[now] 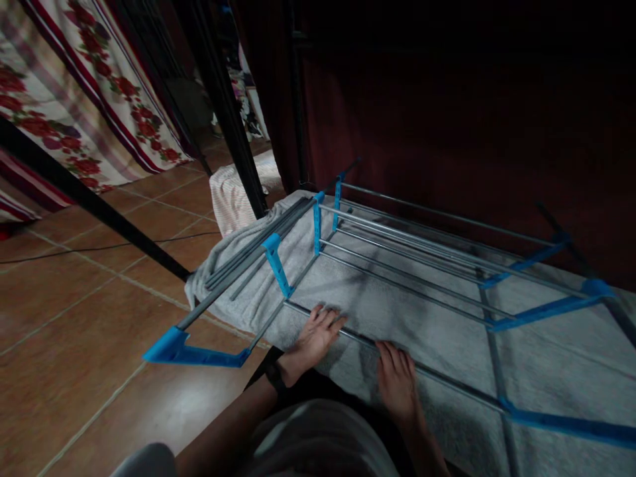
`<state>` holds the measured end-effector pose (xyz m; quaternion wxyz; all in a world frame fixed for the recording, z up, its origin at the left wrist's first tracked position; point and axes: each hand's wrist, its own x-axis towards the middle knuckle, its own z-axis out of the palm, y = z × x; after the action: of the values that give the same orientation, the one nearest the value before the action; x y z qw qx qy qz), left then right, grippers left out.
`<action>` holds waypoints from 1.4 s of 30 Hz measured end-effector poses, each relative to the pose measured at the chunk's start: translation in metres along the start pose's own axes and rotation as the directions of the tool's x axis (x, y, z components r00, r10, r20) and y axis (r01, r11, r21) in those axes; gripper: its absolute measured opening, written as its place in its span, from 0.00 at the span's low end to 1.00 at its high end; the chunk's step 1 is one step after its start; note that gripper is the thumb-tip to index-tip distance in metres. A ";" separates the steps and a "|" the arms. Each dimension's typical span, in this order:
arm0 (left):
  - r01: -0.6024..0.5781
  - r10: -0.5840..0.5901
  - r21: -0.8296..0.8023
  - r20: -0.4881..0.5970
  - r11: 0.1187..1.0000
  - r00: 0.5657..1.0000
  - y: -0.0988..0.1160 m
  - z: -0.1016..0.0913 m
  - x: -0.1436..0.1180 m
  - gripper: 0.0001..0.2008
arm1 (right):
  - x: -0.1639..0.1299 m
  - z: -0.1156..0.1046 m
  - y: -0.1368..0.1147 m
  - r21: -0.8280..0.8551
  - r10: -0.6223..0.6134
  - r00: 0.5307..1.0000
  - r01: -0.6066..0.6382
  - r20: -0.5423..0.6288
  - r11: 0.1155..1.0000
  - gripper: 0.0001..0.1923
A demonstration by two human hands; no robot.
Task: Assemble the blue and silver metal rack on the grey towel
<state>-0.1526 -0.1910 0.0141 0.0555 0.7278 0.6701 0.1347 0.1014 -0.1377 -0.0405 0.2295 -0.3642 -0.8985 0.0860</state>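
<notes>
A rack of thin metal tubes (462,387) with blue plastic brackets lies on a grey blanket in front of me. My left hand (318,336) has its fingers curled over the nearest tube, close to its left end. Farther right, my right hand (397,379) rests its bent fingers over the same tube. A blue bracket (279,266) rises just beyond my left hand, and a longer blue arm (209,356) sticks out to the left. More blue arms (546,311) join the tubes on the right. My palms and thumbs are mostly hidden.
The grey blanket (397,291) covers the surface under the rack. Several metal tubes (263,242) lie side by side at its left edge. Dark posts (226,99) stand at the left, beyond them a floral curtain (89,86). A black cable (99,249) crosses the tiled floor (64,298).
</notes>
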 end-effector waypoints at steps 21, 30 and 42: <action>0.543 -0.717 -0.474 -0.382 0.693 0.583 -0.076 -0.001 -0.021 0.31 | 0.103 0.029 -0.085 -0.024 -0.136 0.913 0.157 0.384 0.987 0.26; 0.554 -0.742 -0.507 -0.324 0.660 0.587 -0.085 -0.011 -0.017 0.26 | 0.116 0.031 -0.080 -0.023 -0.136 0.891 0.162 0.433 0.986 0.32; 0.329 -0.668 -0.659 -0.360 0.677 0.651 -0.101 0.001 -0.012 0.26 | 0.138 0.025 -0.096 0.091 -0.151 0.842 0.121 0.518 0.988 0.29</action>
<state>-0.2499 -0.1931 -0.0149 0.0885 0.3797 0.7680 0.5080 -0.0565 -0.1108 0.0171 -0.0080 -0.2560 -0.9478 0.1901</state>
